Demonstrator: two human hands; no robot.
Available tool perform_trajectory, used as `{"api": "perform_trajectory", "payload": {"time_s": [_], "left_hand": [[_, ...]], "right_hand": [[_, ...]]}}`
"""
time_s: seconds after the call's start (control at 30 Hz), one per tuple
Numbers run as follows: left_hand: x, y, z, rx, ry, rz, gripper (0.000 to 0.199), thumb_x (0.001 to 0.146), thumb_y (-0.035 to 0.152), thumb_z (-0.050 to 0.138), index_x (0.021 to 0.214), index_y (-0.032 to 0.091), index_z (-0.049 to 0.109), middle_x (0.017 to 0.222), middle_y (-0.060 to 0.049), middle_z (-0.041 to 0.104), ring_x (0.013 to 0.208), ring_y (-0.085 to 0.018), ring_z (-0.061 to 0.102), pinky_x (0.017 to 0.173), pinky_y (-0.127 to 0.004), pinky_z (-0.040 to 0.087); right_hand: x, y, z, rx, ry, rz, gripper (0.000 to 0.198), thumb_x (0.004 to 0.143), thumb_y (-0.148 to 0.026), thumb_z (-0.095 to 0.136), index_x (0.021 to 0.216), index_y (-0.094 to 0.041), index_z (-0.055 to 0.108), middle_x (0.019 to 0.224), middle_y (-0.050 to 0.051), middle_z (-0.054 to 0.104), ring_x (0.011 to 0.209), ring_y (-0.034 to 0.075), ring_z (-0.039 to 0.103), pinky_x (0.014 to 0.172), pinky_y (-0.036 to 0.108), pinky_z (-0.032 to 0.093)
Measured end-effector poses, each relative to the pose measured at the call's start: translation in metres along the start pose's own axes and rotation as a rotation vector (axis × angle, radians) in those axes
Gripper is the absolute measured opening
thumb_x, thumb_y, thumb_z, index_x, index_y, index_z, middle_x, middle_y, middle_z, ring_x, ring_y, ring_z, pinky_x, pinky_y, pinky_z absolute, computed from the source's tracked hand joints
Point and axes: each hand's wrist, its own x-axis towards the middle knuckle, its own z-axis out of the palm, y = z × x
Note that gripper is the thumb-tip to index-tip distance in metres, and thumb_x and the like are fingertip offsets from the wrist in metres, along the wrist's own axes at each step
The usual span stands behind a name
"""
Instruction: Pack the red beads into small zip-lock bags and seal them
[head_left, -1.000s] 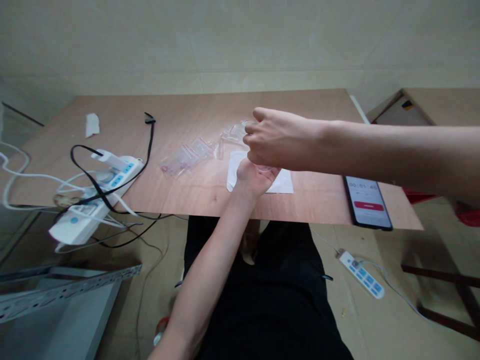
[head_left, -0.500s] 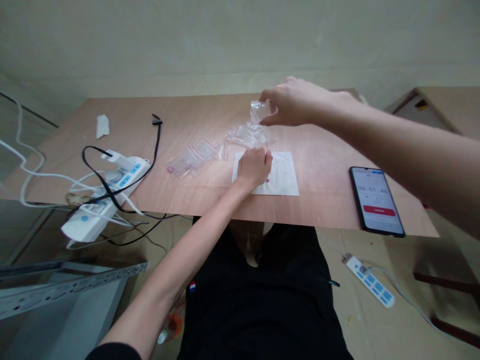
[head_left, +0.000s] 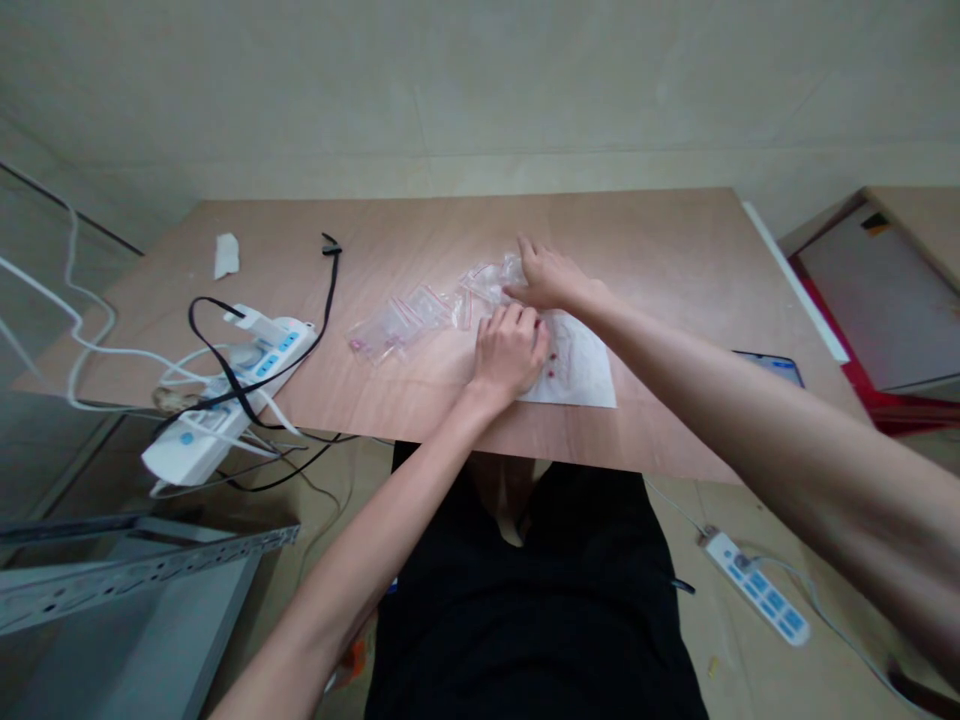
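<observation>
My left hand (head_left: 510, 352) rests on the left part of a white sheet of paper (head_left: 581, 385). Its fingers are curled and pressed down, and whatever they may hold is hidden. Small red pieces (head_left: 553, 357) lie on the sheet just right of it. Above, my right hand (head_left: 551, 275) reaches flat over the table with thumb and fingers spread. By its fingertips lies a clear plastic zip bag (head_left: 487, 280). More clear zip bags (head_left: 405, 315) overlap to the left, with something pink inside the leftmost one.
A white power strip (head_left: 225, 400) with tangled white and black cables sits at the table's left edge. A paper scrap (head_left: 226, 256) lies behind it. The phone (head_left: 772, 368) at right is partly covered by my right forearm. Another power strip (head_left: 757, 585) is on the floor.
My right hand has come down from holding up a clear zip bag and has let it go near the other bags. More red pieces show on the paper. My left-hand fingers have shifted slightly.
</observation>
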Motion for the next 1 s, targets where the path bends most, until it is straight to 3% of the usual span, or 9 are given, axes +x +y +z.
{"api": "perform_trajectory", "payload": {"time_s": [0.13, 0.3, 0.4, 0.5, 0.6, 0.8, 1.0], "left_hand": [[-0.017, -0.026, -0.018, -0.054, 0.154, -0.103, 0.025, 0.096, 0.029, 0.041, 0.095, 0.017, 0.063, 0.102, -0.01, 0.068, 0.101, -0.026, 0.06, 0.092, -0.04, 0.042], [-0.037, -0.084, -0.043, -0.019, 0.272, -0.271, 0.022, 0.09, 0.026, 0.05, 0.105, 0.015, 0.061, 0.109, -0.013, 0.065, 0.108, -0.026, 0.058, 0.099, -0.039, 0.044], [-0.042, -0.12, -0.059, 0.053, 0.199, -0.358, 0.04, 0.087, 0.031, 0.056, 0.121, 0.01, 0.057, 0.125, -0.019, 0.061, 0.121, -0.03, 0.054, 0.106, -0.041, 0.04], [-0.045, -0.141, -0.07, 0.098, 0.037, -0.355, 0.048, 0.086, 0.035, 0.055, 0.128, 0.011, 0.055, 0.135, -0.018, 0.058, 0.126, -0.031, 0.052, 0.108, -0.042, 0.038], [-0.045, -0.145, -0.077, 0.132, -0.088, -0.341, 0.045, 0.089, 0.038, 0.051, 0.124, 0.012, 0.06, 0.132, -0.017, 0.062, 0.12, -0.031, 0.057, 0.104, -0.043, 0.041], [-0.044, -0.135, -0.082, 0.253, -0.122, -0.364, 0.042, 0.095, 0.036, 0.038, 0.118, 0.015, 0.065, 0.12, -0.017, 0.069, 0.108, -0.031, 0.065, 0.091, -0.039, 0.047], [-0.045, -0.131, -0.086, 0.37, -0.182, -0.384, 0.042, 0.095, 0.044, 0.042, 0.118, 0.019, 0.067, 0.114, -0.015, 0.072, 0.103, -0.031, 0.066, 0.082, -0.036, 0.047]], "right_hand": [[-0.003, 0.011, -0.004, 0.073, 0.072, -0.074, 0.106, 0.077, -0.054, 0.066, 0.155, -0.004, 0.013, 0.155, 0.028, 0.029, 0.142, 0.044, 0.032, 0.111, 0.061, 0.03], [-0.021, 0.02, -0.015, 0.12, 0.142, -0.073, 0.094, 0.083, -0.057, 0.058, 0.153, -0.006, 0.021, 0.157, 0.025, 0.027, 0.146, 0.04, 0.024, 0.116, 0.057, 0.024], [-0.034, 0.025, -0.018, 0.112, 0.182, -0.071, 0.083, 0.087, -0.05, 0.057, 0.152, -0.008, 0.027, 0.153, 0.023, 0.035, 0.145, 0.039, 0.028, 0.115, 0.058, 0.026], [-0.044, 0.03, -0.018, 0.085, 0.19, -0.072, 0.078, 0.087, -0.044, 0.058, 0.15, -0.007, 0.03, 0.149, 0.024, 0.04, 0.142, 0.039, 0.033, 0.114, 0.057, 0.029], [-0.052, 0.033, -0.017, 0.061, 0.187, -0.061, 0.073, 0.088, -0.04, 0.058, 0.147, -0.005, 0.034, 0.145, 0.026, 0.043, 0.137, 0.039, 0.039, 0.111, 0.055, 0.034], [-0.066, 0.033, -0.018, 0.047, 0.224, -0.082, 0.063, 0.087, -0.035, 0.057, 0.141, -0.008, 0.042, 0.142, 0.024, 0.046, 0.137, 0.038, 0.04, 0.11, 0.054, 0.036], [-0.074, 0.03, -0.015, 0.065, 0.217, -0.096, 0.059, 0.086, -0.031, 0.058, 0.138, -0.005, 0.046, 0.141, 0.024, 0.048, 0.139, 0.038, 0.039, 0.112, 0.053, 0.035]]}}
